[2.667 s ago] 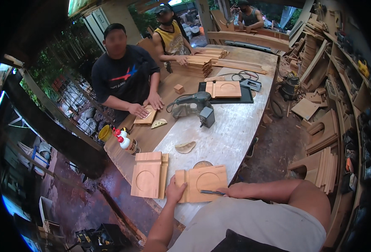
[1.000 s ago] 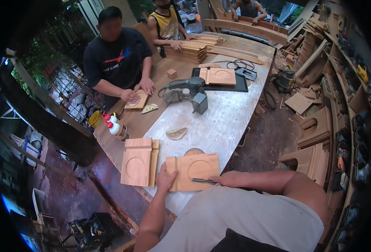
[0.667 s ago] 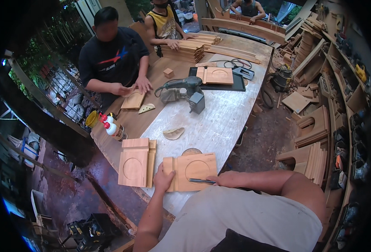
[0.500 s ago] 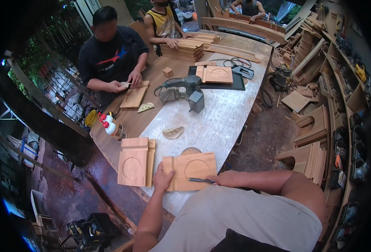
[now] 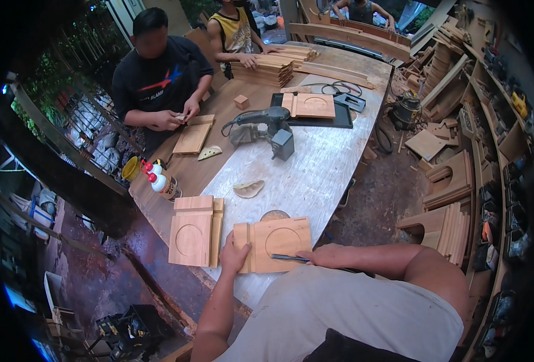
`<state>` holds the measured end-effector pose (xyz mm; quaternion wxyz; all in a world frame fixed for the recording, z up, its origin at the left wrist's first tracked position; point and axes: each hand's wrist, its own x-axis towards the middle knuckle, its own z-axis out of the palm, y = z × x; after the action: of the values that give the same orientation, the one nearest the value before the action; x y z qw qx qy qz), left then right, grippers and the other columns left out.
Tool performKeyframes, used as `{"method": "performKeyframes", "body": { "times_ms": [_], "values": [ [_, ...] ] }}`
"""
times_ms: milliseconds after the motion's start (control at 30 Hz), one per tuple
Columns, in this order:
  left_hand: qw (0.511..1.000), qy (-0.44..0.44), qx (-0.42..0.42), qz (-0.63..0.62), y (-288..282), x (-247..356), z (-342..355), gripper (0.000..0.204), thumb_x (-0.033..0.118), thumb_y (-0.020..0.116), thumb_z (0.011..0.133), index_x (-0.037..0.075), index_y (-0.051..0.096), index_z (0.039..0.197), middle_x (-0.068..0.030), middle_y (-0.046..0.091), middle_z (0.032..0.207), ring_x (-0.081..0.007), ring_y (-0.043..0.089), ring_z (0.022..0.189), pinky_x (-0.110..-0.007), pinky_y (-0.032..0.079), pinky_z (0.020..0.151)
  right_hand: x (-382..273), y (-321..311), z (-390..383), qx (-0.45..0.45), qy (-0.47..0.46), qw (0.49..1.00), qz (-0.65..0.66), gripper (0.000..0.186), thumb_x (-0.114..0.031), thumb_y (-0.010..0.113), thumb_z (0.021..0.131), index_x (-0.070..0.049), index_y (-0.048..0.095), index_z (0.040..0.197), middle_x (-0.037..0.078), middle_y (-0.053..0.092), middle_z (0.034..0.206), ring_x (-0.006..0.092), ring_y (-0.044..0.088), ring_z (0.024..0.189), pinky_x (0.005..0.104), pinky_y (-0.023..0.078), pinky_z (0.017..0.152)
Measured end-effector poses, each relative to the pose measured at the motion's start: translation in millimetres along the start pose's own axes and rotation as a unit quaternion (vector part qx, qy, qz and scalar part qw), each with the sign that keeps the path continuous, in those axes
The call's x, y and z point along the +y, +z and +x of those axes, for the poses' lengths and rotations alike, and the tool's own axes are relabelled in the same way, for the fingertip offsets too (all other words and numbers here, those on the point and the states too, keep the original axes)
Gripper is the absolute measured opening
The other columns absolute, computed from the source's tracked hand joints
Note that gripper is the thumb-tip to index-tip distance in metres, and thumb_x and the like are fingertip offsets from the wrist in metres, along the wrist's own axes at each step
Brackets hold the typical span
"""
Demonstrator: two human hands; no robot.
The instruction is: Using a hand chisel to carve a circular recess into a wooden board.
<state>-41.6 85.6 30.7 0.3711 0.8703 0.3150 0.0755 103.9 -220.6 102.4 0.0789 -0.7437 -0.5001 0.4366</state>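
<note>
Chisel (image 5: 288,257) crosswise, pointing left, apparently gripped by right hand (image 5: 325,256), left hand (image 5: 235,256) pinching board (image 5: 279,234)

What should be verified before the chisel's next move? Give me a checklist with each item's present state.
1. Left hand on the wooden board: ok, it grips the left edge.
2. Right hand on the chisel: ok, though the hand hides most of the handle.
3. Left hand out of the blade's line: not ok, in my judgement; the tip points toward its side.
4. Board fully supported underneath: cannot tell, its underside is hidden.
5. Power tool away from the board: ok, it rests farther up the table.
6. Co-worker's hands away from the chisel: ok, they are across the table.
</note>
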Motion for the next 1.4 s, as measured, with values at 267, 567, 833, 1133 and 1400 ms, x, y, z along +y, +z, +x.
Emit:
{"method": "performKeyframes", "body": {
  "times_ms": [267,567,833,1133,1400],
  "values": [
    [1.000,0.004,0.000,0.008,1,-1,1,0.074,0.038,0.076,0.081,0.016,0.047,0.145,-0.0153,0.070,0.124,-0.0353,0.067,0.113,-0.046,0.050,0.099,-3,-3,-3,-0.004,0.005,1.000,0.007,0.055,-0.041,0.039,0.108,-0.013,0.034,0.155,0.028,0.064,0.124,0.0446,0.063,0.116,0.0524,0.049,0.096],
    [1.000,0.013,0.013,0.000,2,-4,1,0.074,0.035,0.078,0.080,0.013,0.049,0.145,-0.0184,0.071,0.120,-0.0343,0.069,0.110,-0.044,0.052,0.097,-4,-3,-3,0.000,-0.002,1.000,0.009,0.055,-0.041,0.039,0.108,-0.012,0.034,0.155,0.028,0.063,0.125,0.0446,0.062,0.117,0.0523,0.049,0.096],
    [1.000,0.010,0.007,0.005,1,-3,1,0.076,0.040,0.077,0.080,0.015,0.048,0.145,-0.0178,0.070,0.121,-0.0362,0.068,0.111,-0.046,0.051,0.098,-4,-4,-5,-0.002,-0.002,1.000,0.018,0.055,-0.041,0.040,0.107,-0.012,0.035,0.154,0.029,0.064,0.123,0.0448,0.062,0.116,0.0521,0.048,0.096],
    [1.000,0.004,0.011,0.005,1,-1,1,0.075,0.034,0.079,0.080,0.011,0.049,0.145,-0.0210,0.070,0.121,-0.0343,0.068,0.111,-0.043,0.052,0.097,-3,-5,-3,-0.001,-0.006,1.000,0.012,0.055,-0.042,0.041,0.107,-0.012,0.035,0.154,0.029,0.063,0.124,0.0446,0.061,0.117,0.0518,0.048,0.097],
    [1.000,0.000,0.000,0.005,2,-5,2,0.079,0.045,0.076,0.080,0.017,0.046,0.148,-0.0176,0.070,0.122,-0.0354,0.066,0.114,-0.045,0.049,0.100,1,-5,-1,-0.003,-0.012,1.000,0.012,0.056,-0.041,0.040,0.108,-0.011,0.034,0.154,0.029,0.064,0.121,0.0447,0.063,0.114,0.0523,0.049,0.096]
  ]
}}
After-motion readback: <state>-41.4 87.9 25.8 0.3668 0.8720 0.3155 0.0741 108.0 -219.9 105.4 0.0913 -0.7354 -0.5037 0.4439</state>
